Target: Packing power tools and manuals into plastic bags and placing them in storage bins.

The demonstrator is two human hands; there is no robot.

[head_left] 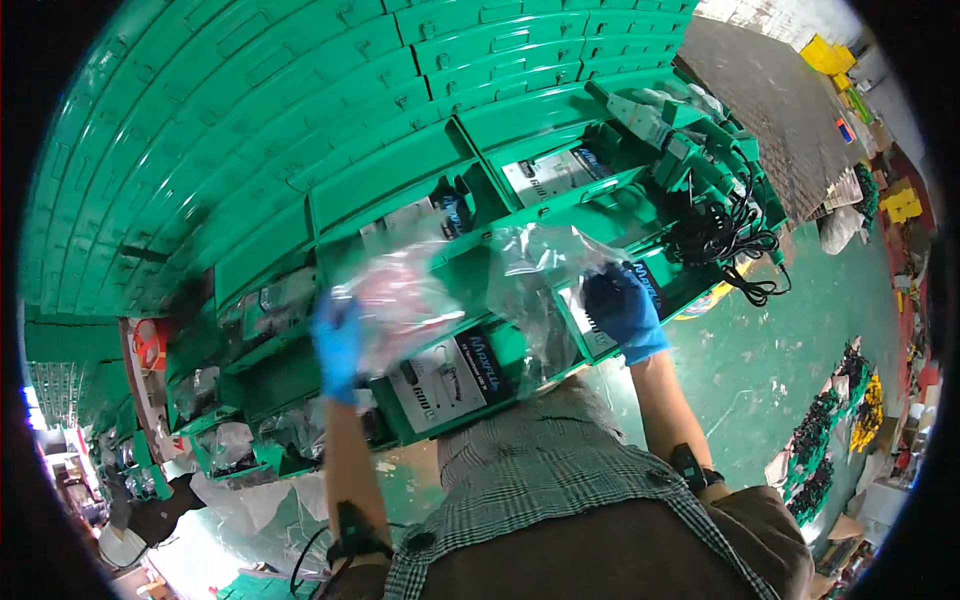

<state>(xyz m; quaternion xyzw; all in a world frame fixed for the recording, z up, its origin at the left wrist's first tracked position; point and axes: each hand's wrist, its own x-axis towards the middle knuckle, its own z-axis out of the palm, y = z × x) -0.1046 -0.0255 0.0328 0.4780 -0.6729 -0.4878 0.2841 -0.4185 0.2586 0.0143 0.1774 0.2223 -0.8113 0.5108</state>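
Note:
My left hand (339,345), in a blue glove and smeared by motion, grips a clear plastic bag (405,300) with something reddish in it. On the right, my right hand (622,310), in a darker blue glove, has its fingers curled at the edge of another clear bag (545,255). That bag droops over the open green tool cases (585,215) in front of me. A black-and-white printed booklet (450,383) lies in the near case, between my hands. Part of another booklet (580,318) shows beside my right hand.
Closed green cases (330,80) are stacked high behind the open row. Green power tools (700,160) with black cords (735,245) lie piled at the right end. Farther back lies another booklet (555,175). Piles of black and green parts (820,440) sit on the green floor.

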